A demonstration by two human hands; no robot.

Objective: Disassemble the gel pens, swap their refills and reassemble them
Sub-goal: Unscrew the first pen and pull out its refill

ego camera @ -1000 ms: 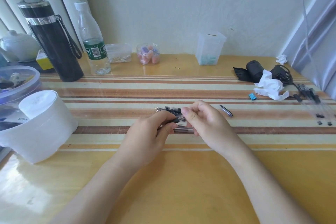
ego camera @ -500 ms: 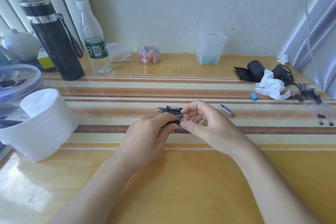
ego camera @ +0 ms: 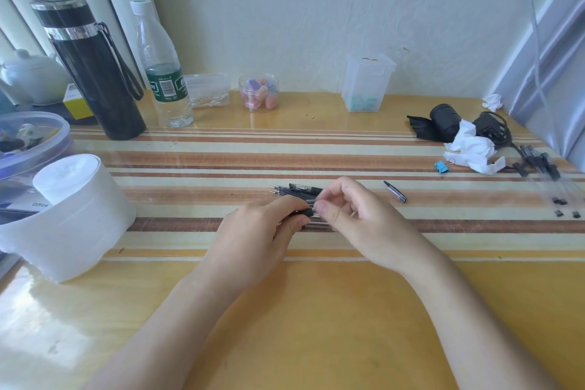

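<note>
At the centre of the frame the left hand [ego camera: 253,231] curls its fingers round the black end of a gel pen [ego camera: 307,211], while the right hand [ego camera: 357,215] pinches the same pen between thumb and forefinger, its other fingers loosely bent. The pen sits low over the striped table [ego camera: 316,326]. Just behind the hands lie several refills [ego camera: 292,191], tips pointing left. A pen cap [ego camera: 395,191] lies right of centre, apart from them

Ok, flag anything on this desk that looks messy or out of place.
A crumpled white tissue lies against the black gear at the right rear, with a smaller wad in the corner. A loose pen part lies alone right of the right hand. Nothing looks spilled or broken.
</note>
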